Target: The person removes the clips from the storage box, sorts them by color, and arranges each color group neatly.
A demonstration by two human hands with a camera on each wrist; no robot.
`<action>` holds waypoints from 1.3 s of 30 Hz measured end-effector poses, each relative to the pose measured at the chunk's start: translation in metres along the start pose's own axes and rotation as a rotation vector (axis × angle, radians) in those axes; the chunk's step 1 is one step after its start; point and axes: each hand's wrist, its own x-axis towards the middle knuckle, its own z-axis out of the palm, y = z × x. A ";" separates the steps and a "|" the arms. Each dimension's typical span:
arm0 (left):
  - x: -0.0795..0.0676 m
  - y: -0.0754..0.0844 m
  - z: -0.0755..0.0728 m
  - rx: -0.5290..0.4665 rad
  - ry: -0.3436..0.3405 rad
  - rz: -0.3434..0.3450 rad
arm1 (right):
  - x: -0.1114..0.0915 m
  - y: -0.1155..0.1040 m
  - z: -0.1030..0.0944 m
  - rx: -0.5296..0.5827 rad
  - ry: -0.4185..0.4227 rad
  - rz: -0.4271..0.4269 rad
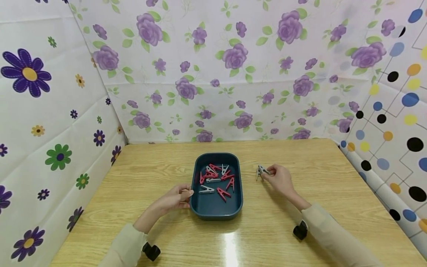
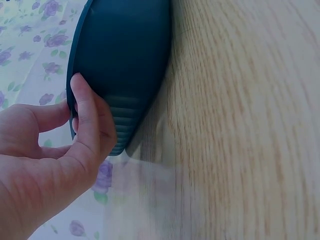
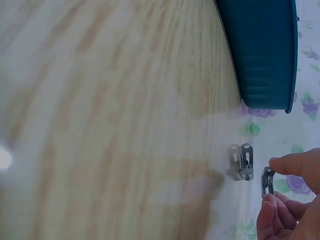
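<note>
A dark blue plastic tray [image 1: 217,214] sits on the table with several red clothespins [image 1: 222,194] and grey clothespins [image 1: 207,189] lying in it. My left hand [image 1: 175,198] grips the tray's left rim, thumb on the rim and fingers against the outer wall [image 2: 125,50]. To the right of the tray, my right hand [image 1: 279,180] pinches a grey clothespin [image 3: 268,181] between thumb and fingers. Just beyond those fingertips, a second grey clothespin [image 3: 246,162] is at the tabletop, overlapping the first in the head view.
The light wood table [image 1: 150,163] reaches back to a curtain [image 1: 213,92] with purple roses. Flowered cloth [image 1: 43,111] hangs on the left and dotted cloth [image 1: 393,122] on the right. A small black device [image 1: 300,230] is strapped at each wrist.
</note>
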 end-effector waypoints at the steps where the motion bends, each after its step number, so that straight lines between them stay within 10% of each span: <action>1: 0.000 0.000 0.000 -0.002 0.004 -0.002 | 0.000 0.000 -0.001 -0.009 0.005 0.005; 39: 0.000 -0.002 0.000 0.006 0.012 -0.002 | -0.003 0.005 -0.006 -0.179 -0.087 0.078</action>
